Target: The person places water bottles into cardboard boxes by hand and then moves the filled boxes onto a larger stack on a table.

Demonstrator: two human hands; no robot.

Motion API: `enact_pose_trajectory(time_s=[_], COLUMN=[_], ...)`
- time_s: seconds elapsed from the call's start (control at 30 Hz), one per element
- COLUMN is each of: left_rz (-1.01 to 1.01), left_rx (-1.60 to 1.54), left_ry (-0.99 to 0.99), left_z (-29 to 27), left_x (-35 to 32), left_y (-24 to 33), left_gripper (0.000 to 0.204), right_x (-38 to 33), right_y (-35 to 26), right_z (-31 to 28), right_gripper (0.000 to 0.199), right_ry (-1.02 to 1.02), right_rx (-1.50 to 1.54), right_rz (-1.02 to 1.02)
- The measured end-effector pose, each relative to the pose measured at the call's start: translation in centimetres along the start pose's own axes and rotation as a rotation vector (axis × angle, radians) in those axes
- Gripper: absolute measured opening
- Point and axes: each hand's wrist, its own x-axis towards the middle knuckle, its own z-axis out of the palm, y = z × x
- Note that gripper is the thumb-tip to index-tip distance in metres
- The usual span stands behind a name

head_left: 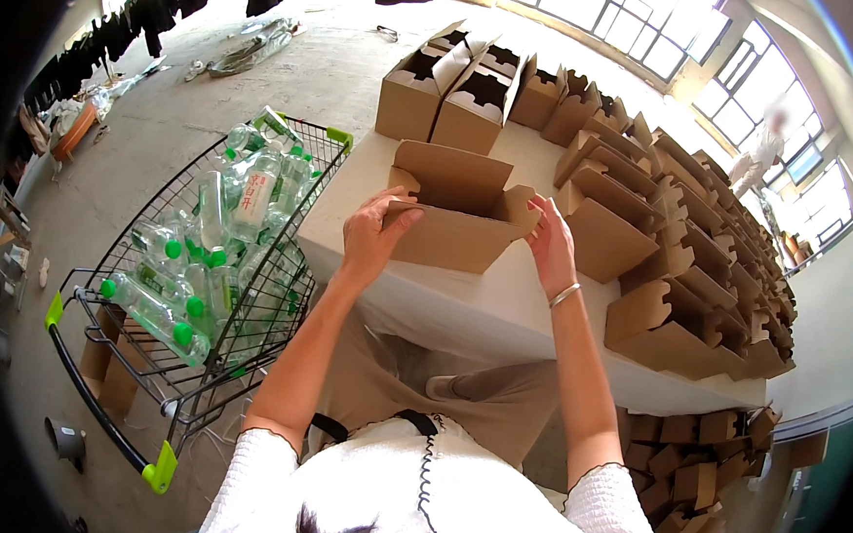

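An open brown cardboard box (448, 237) stands near the front edge of the white-covered table, its tall back flap raised and its inside in shadow. My left hand (374, 232) grips the box's left end, the thumb lying over the front rim. At the opposite end, the curled fingers of my right hand (552, 243) hold the notched right side flap (520, 210). A bracelet circles my right wrist.
Left of the table stands a wire shopping cart (279, 287) heaped with clear green-capped bottles (213, 209). Rows of open cardboard boxes (682, 326) crowd the table's right side; two larger cartons (412, 109) are behind. More boxes (696, 483) lie below right. A person (763, 155) is far right.
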Motion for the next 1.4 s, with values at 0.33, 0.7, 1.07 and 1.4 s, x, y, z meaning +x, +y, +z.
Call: enact_pose_trajectory(time_s=[0.33,0.7,1.07,1.4], left_rz=[0.035,-0.125,0.112,0.261], left_rx=[-0.087,0.021,0.428,0.505], left_ry=[0.113,0.158,-0.036,-0.141], left_z=[0.2,0.6,-0.4,-0.8], left_x=[0.0,0.8,5.7,3.8], left_y=[-0.2,1.2,-0.4,-0.6], left_gripper=[0.044,0.05,0.122,0.038], right_x=[-3.8,-1.8,1.5,0.3], right_y=[0.9,0.6,1.6,1.0], right_z=[6.7,5.0,5.1,5.4], right_gripper=[0.067,0.061,0.094,0.058], right_ry=[-0.023,0.05,0.027,-0.098], right_rx=[-0.768,-0.889,-0.855,-0.817], right_rz=[-0.429,-0.298,-0.265,-0.417])
